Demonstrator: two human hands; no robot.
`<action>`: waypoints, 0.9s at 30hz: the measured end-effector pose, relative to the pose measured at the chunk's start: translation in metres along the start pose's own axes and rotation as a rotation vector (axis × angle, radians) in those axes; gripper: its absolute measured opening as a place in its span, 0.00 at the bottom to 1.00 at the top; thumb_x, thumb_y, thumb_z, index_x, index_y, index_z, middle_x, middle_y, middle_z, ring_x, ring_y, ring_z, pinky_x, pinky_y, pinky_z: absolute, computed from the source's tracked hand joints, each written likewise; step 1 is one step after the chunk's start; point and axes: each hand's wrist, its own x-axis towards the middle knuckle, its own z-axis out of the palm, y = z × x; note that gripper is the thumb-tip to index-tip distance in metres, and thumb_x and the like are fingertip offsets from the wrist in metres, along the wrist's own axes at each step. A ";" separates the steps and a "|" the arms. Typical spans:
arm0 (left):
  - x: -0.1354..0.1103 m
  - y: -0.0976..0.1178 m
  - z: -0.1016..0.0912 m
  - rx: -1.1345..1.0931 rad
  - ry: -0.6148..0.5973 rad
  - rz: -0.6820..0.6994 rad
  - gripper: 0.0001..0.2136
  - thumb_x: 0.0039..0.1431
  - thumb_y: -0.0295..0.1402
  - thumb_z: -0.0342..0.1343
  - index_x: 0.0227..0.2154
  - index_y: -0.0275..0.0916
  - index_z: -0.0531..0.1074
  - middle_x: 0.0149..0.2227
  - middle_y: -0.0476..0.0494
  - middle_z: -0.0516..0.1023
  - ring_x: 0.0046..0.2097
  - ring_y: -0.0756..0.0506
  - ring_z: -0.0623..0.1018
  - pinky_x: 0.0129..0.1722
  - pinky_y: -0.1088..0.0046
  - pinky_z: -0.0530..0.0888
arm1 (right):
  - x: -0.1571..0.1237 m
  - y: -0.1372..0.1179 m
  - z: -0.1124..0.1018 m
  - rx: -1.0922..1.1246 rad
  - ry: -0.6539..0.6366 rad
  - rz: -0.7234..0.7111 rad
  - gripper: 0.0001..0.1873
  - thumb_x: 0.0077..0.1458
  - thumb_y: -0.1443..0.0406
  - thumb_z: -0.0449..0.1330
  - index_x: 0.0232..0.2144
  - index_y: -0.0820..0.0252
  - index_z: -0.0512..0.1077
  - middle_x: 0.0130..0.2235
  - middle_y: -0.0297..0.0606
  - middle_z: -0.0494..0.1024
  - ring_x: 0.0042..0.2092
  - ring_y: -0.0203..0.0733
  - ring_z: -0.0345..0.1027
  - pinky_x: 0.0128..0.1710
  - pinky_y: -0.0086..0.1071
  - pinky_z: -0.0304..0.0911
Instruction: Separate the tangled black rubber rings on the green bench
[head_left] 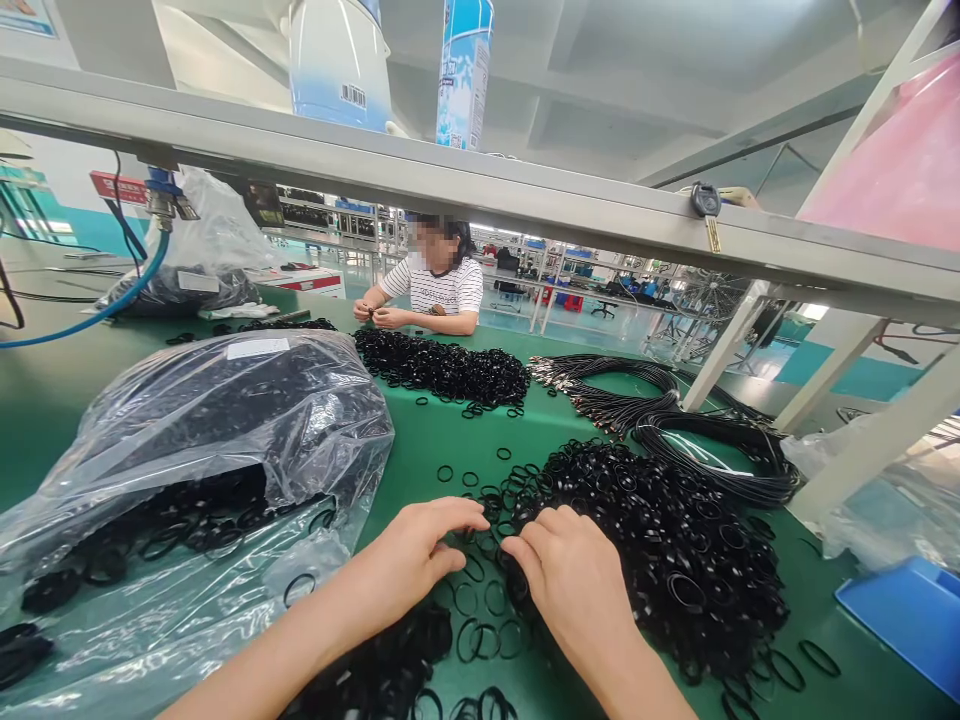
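My left hand (416,555) and my right hand (574,575) rest side by side, backs up, on a green table (420,445). Both sets of fingers curl down into loose black rubber rings (480,600) at the near edge of a big pile of black rings (660,540). The fingertips are bent and pressed together among the rings; what they pinch is hidden under the knuckles. A clear plastic bag (202,450) holding more black rings lies just left of my left hand.
Across the table a person in a striped shirt (439,290) works at another pile of rings (442,368). Coiled black cables (697,440) lie at the right, a blue tray (907,620) at the right edge. A metal shelf rail (480,190) crosses overhead with bottles and a key on it.
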 end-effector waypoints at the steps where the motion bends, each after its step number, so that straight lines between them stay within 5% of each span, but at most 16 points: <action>1: -0.001 -0.001 0.000 0.030 -0.006 0.016 0.21 0.52 0.21 0.52 0.45 0.49 0.73 0.54 0.50 0.74 0.55 0.42 0.72 0.55 0.62 0.69 | 0.000 0.000 -0.001 -0.011 0.000 0.004 0.11 0.60 0.64 0.56 0.25 0.57 0.72 0.31 0.35 0.73 0.35 0.43 0.64 0.33 0.37 0.53; 5: -0.002 -0.003 0.001 0.065 -0.026 0.038 0.22 0.55 0.19 0.46 0.46 0.50 0.73 0.57 0.50 0.71 0.58 0.44 0.69 0.58 0.63 0.66 | -0.003 -0.010 -0.003 0.125 -0.026 -0.009 0.09 0.54 0.73 0.59 0.34 0.54 0.74 0.38 0.34 0.73 0.39 0.43 0.64 0.35 0.35 0.56; 11: -0.001 -0.002 -0.001 0.050 -0.020 -0.044 0.20 0.54 0.22 0.50 0.48 0.47 0.72 0.56 0.49 0.72 0.57 0.43 0.70 0.58 0.64 0.65 | -0.013 -0.045 0.012 0.561 -0.224 -0.191 0.09 0.47 0.66 0.68 0.34 0.51 0.76 0.38 0.31 0.76 0.43 0.44 0.65 0.44 0.33 0.60; 18: -0.005 0.024 -0.012 -0.094 -0.104 -0.006 0.13 0.63 0.33 0.46 0.42 0.48 0.75 0.44 0.52 0.80 0.45 0.45 0.76 0.45 0.74 0.70 | -0.001 -0.026 0.008 1.008 -0.187 0.244 0.11 0.50 0.74 0.58 0.33 0.56 0.76 0.30 0.32 0.77 0.33 0.40 0.69 0.34 0.30 0.62; 22: -0.004 0.032 -0.008 -0.239 -0.098 -0.130 0.09 0.57 0.34 0.54 0.38 0.44 0.75 0.35 0.53 0.80 0.35 0.47 0.76 0.33 0.77 0.70 | 0.002 -0.019 0.007 1.221 -0.154 0.293 0.09 0.44 0.72 0.61 0.31 0.59 0.75 0.32 0.34 0.78 0.34 0.41 0.70 0.34 0.30 0.63; 27: -0.001 0.021 0.000 -0.372 -0.045 -0.188 0.10 0.57 0.33 0.50 0.33 0.39 0.76 0.26 0.51 0.77 0.28 0.49 0.74 0.30 0.76 0.71 | 0.004 -0.019 0.010 1.332 -0.162 0.366 0.05 0.45 0.69 0.60 0.29 0.61 0.74 0.27 0.34 0.75 0.29 0.39 0.69 0.31 0.30 0.64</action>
